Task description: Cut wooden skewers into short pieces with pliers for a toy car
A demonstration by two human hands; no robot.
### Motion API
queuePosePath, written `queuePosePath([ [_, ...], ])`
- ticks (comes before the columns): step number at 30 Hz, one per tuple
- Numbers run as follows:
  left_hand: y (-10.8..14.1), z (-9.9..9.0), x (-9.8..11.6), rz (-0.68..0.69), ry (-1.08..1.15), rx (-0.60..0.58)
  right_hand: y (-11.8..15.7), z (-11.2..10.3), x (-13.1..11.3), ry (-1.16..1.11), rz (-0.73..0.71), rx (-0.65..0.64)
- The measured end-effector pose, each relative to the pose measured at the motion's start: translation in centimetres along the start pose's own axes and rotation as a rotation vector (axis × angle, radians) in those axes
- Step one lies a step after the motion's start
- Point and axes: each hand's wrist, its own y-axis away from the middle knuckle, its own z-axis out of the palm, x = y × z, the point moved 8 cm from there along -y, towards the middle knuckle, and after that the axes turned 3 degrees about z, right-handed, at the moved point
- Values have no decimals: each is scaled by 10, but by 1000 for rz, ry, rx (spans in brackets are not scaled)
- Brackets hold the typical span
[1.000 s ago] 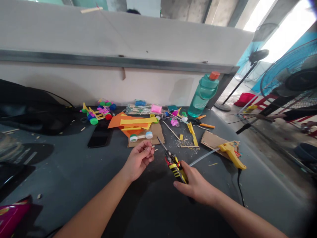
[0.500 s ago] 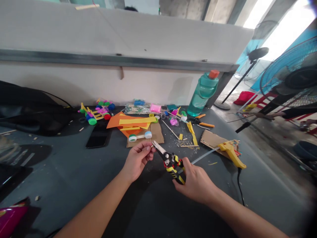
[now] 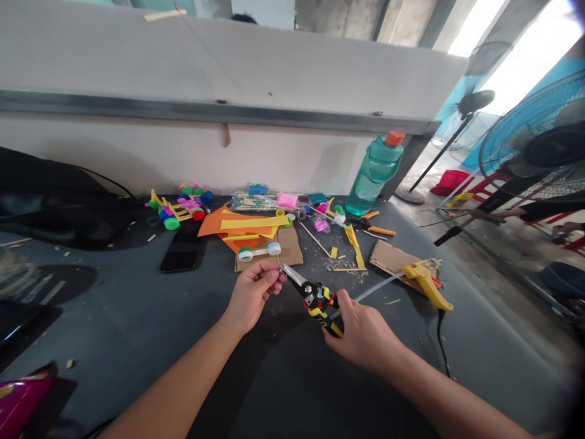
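Head camera looks down over a dark worktable (image 3: pixel 114 292), and the person's two bare hands are working just in front of the chest. The right hand (image 3: pixel 363 341) is wrapped firmly around the yellow-and-black handles of a pair of snips (image 3: pixel 315 302), with the steel blades open and pointing up and left. The blade tips reach just beside the left hand (image 3: pixel 251 297), whose fingers are curled in a loose pinch. Whether those fingers have hold of anything small, I can't tell from here.

Just beyond the hands lies a piece of cardboard (image 3: pixel 286 247) with orange paper (image 3: pixel 219 222) and yellow paper strips (image 3: pixel 253 223) partly on it. A white stick axle with two bottle-cap wheels (image 3: pixel 258 251) rests on the cardboard. Left of that are a black phone (image 3: pixel 181 253) and a colourful toy car (image 3: pixel 176 210) made of craft sticks and bottle caps. Farther right stand a teal water bottle (image 3: pixel 375 174) with an orange cap and a small pair of orange-handled pliers (image 3: pixel 377 227). A yellow glue gun (image 3: pixel 427 283) lies on a second piece of cardboard (image 3: pixel 393 262), with a long glue stick (image 3: pixel 377 286) pointing toward the right hand. Wood shavings (image 3: pixel 342 266) are scattered between them.
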Motion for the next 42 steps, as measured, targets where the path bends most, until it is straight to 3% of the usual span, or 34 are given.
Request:
queuePosePath([
  [5,-1,-2,-3,-16,2,5,-2,4,2,-48,-12,-26],
  [14,-1,-2,-2,-16,10,19,-5,-2,6,-152,89,-33],
  [42,-3,-4,-3,34,4,12,4,5,-12,-240,-28,-147],
])
